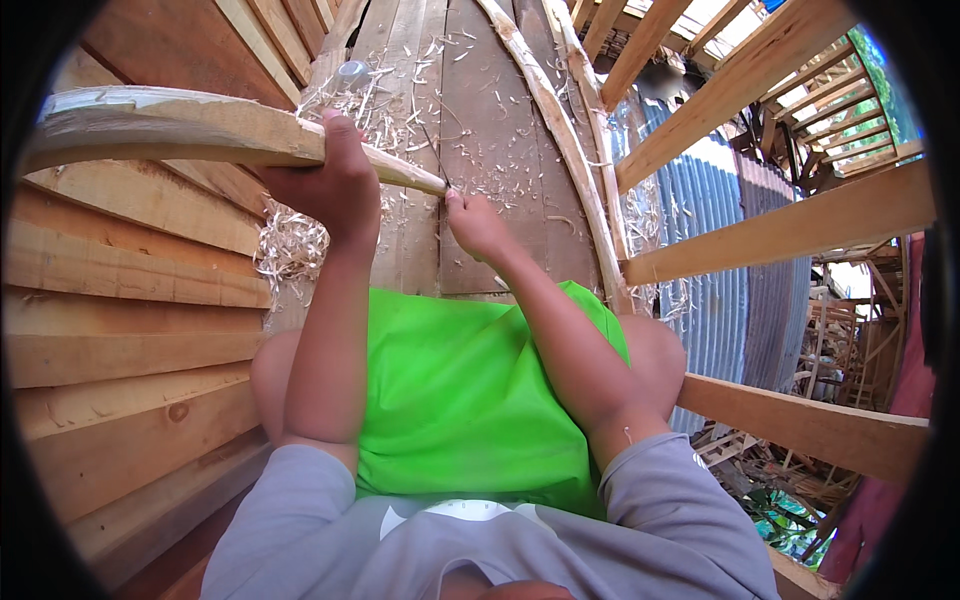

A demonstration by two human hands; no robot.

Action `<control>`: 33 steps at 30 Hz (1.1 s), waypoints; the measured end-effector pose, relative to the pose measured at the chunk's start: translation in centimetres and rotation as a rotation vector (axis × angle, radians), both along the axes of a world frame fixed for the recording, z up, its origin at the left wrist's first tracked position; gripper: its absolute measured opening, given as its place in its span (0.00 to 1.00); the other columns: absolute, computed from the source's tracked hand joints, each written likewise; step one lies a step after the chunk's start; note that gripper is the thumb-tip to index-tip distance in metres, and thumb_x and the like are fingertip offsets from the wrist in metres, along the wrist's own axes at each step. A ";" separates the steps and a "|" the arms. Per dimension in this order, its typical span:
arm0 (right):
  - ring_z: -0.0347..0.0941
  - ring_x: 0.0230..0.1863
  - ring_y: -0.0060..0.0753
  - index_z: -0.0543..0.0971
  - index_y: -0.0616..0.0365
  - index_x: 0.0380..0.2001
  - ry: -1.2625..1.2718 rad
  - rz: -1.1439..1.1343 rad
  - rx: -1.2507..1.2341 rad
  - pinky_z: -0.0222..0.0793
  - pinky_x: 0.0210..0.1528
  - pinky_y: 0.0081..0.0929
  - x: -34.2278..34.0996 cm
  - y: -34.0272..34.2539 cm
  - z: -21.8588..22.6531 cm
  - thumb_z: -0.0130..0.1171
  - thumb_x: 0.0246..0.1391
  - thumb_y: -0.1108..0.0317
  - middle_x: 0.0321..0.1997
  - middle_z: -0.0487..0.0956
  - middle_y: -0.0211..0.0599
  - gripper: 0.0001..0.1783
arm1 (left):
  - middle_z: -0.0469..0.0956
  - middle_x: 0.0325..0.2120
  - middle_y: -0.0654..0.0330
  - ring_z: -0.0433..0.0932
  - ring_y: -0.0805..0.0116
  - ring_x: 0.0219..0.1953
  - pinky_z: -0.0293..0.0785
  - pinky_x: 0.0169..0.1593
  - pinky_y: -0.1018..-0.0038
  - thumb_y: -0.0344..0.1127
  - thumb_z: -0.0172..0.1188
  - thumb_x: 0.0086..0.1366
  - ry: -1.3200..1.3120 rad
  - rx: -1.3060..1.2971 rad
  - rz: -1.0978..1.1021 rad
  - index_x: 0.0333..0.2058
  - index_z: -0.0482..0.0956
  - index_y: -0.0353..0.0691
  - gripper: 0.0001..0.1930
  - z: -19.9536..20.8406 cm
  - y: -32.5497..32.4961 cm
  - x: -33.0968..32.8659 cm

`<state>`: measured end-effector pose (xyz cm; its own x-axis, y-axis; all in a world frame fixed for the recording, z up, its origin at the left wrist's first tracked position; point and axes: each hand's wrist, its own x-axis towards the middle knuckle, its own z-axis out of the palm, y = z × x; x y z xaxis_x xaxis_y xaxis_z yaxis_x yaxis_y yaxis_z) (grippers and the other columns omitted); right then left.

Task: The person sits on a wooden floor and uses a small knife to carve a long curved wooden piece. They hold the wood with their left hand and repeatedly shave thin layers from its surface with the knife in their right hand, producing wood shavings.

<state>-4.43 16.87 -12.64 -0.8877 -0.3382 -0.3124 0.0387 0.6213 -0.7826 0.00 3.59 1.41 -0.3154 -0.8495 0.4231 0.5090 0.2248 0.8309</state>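
A long, slightly curved piece of pale wood (190,125) reaches in from the left and tapers to a narrow end in the middle. My left hand (345,185) is closed around it, thumb on top. At the narrow end is my right hand (478,225), a fist with the thumb forward. Out of this fist a thin dark blade (438,155), like a knife seen edge-on, points away from me across the wood's tip. Its handle is hidden in my fingers. Green cloth (470,390) covers my lap.
Curled wood shavings (292,248) lie over the plank floor (480,90). A clear rounded object (352,75) sits among them. Two long peeled poles (560,115) lie along the right side. Slatted boards (130,270) rise on the left; a wooden railing (780,228) and corrugated metal sheets (715,250) are on the right.
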 end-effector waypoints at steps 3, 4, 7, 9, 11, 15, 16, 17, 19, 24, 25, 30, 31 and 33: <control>0.71 0.22 0.50 0.74 0.69 0.23 0.114 0.036 -0.045 0.66 0.32 0.48 0.8 -0.5 1.0 0.41 0.69 0.49 0.18 0.74 0.51 0.33 | 0.75 0.29 0.50 0.80 0.65 0.27 0.80 0.34 0.70 0.28 0.61 0.58 -0.010 -0.021 0.007 0.49 0.58 0.27 0.25 0.2 0.0 0.2; 0.72 0.23 0.53 0.74 0.70 0.23 0.132 0.065 -0.074 0.67 0.33 0.49 1.4 -0.5 1.4 0.41 0.69 0.49 0.19 0.75 0.53 0.32 | 0.75 0.28 0.50 0.80 0.65 0.26 0.79 0.34 0.70 0.28 0.61 0.58 -0.021 -0.033 0.018 0.49 0.58 0.27 0.25 0.0 0.0 0.5; 0.73 0.25 0.58 0.75 0.70 0.26 -0.017 0.049 -0.094 0.68 0.35 0.50 -0.3 0.5 0.9 0.42 0.69 0.50 0.20 0.77 0.55 0.31 | 0.74 0.30 0.50 0.79 0.65 0.26 0.79 0.35 0.70 0.28 0.60 0.59 0.002 -0.062 0.011 0.49 0.59 0.27 0.24 0.3 -0.5 -0.5; 0.77 0.32 0.58 0.78 0.69 0.29 -0.141 0.029 -0.053 0.70 0.40 0.49 0.0 0.8 0.8 0.42 0.68 0.50 0.27 0.79 0.58 0.30 | 0.74 0.30 0.50 0.79 0.65 0.27 0.79 0.35 0.70 0.28 0.60 0.59 -0.017 -0.033 0.016 0.48 0.59 0.27 0.23 0.1 0.1 0.1; 0.76 0.31 0.56 0.78 0.68 0.28 -0.051 0.013 -0.002 0.70 0.39 0.49 0.4 0.6 1.0 0.42 0.68 0.50 0.26 0.78 0.57 0.30 | 0.75 0.30 0.50 0.80 0.65 0.28 0.79 0.35 0.70 0.28 0.60 0.60 0.003 -0.030 -0.002 0.50 0.58 0.26 0.24 0.0 -0.1 -0.1; 0.72 0.22 0.51 0.74 0.69 0.25 0.202 0.053 -0.022 0.70 0.34 0.48 1.1 -1.5 3.2 0.43 0.68 0.49 0.18 0.74 0.50 0.31 | 0.76 0.29 0.50 0.79 0.66 0.28 0.79 0.36 0.69 0.28 0.60 0.60 -0.036 -0.102 0.075 0.49 0.59 0.28 0.23 -0.4 -0.9 0.0; 0.72 0.22 0.51 0.74 0.70 0.25 0.171 0.086 -0.049 0.71 0.34 0.47 1.4 -1.5 4.2 0.43 0.68 0.48 0.18 0.74 0.50 0.31 | 0.76 0.28 0.50 0.79 0.66 0.27 0.79 0.36 0.69 0.28 0.60 0.60 -0.023 -0.149 0.107 0.48 0.59 0.28 0.22 -0.7 -1.1 -0.4; 0.75 0.27 0.54 0.76 0.69 0.28 0.096 0.090 -0.064 0.71 0.37 0.48 1.3 -1.0 3.2 0.42 0.68 0.50 0.22 0.76 0.53 0.30 | 0.76 0.27 0.51 0.79 0.66 0.27 0.79 0.36 0.69 0.28 0.60 0.60 -0.024 -0.146 0.103 0.47 0.60 0.29 0.21 -0.9 -1.0 -0.3; 0.79 0.35 0.59 0.81 0.69 0.33 -0.022 0.080 -0.102 0.71 0.43 0.49 0.2 0.8 1.9 0.41 0.67 0.52 0.30 0.81 0.59 0.29 | 0.77 0.25 0.52 0.79 0.66 0.27 0.78 0.36 0.69 0.29 0.60 0.60 -0.020 -0.094 0.049 0.45 0.61 0.30 0.20 -0.3 -0.4 -0.2; 0.79 0.39 0.61 0.80 0.70 0.36 -0.051 0.040 0.097 0.71 0.44 0.50 0.7 -0.3 3.0 0.41 0.68 0.52 0.34 0.81 0.60 0.29 | 0.77 0.21 0.54 0.78 0.67 0.26 0.77 0.37 0.70 0.29 0.60 0.59 0.005 -0.002 -0.002 0.41 0.63 0.31 0.17 0.2 0.0 0.1; 0.79 0.39 0.61 0.80 0.70 0.36 0.053 0.045 0.143 0.71 0.45 0.50 1.0 -0.8 3.5 0.41 0.68 0.52 0.34 0.81 0.60 0.29 | 0.77 0.21 0.54 0.78 0.67 0.26 0.77 0.37 0.70 0.29 0.60 0.59 0.002 -0.025 0.016 0.41 0.63 0.31 0.17 0.2 -0.1 0.0; 0.76 0.27 0.48 0.76 0.70 0.28 -0.038 0.036 0.054 0.70 0.30 0.47 0.3 -0.1 1.6 0.40 0.68 0.50 0.26 0.77 0.54 0.31 | 0.77 0.20 0.55 0.78 0.67 0.25 0.77 0.36 0.70 0.29 0.60 0.59 -0.020 -0.159 0.082 0.42 0.63 0.31 0.17 -0.3 -0.5 -0.5; 0.76 0.20 0.41 0.74 0.70 0.23 -0.049 -0.015 0.055 0.69 0.22 0.45 -0.6 1.0 -1.2 0.39 0.69 0.48 0.20 0.75 0.50 0.33 | 0.77 0.21 0.54 0.78 0.67 0.25 0.77 0.36 0.71 0.28 0.60 0.59 -0.012 -0.124 0.058 0.42 0.62 0.30 0.17 -0.1 0.0 -0.6; 0.73 0.18 0.40 0.73 0.69 0.22 -0.123 -0.028 0.088 0.67 0.22 0.46 -0.8 2.0 -2.4 0.39 0.69 0.48 0.20 0.75 0.48 0.33 | 0.77 0.23 0.53 0.79 0.67 0.25 0.77 0.35 0.71 0.28 0.60 0.59 0.002 -0.056 0.026 0.43 0.62 0.30 0.18 0.0 0.2 -0.2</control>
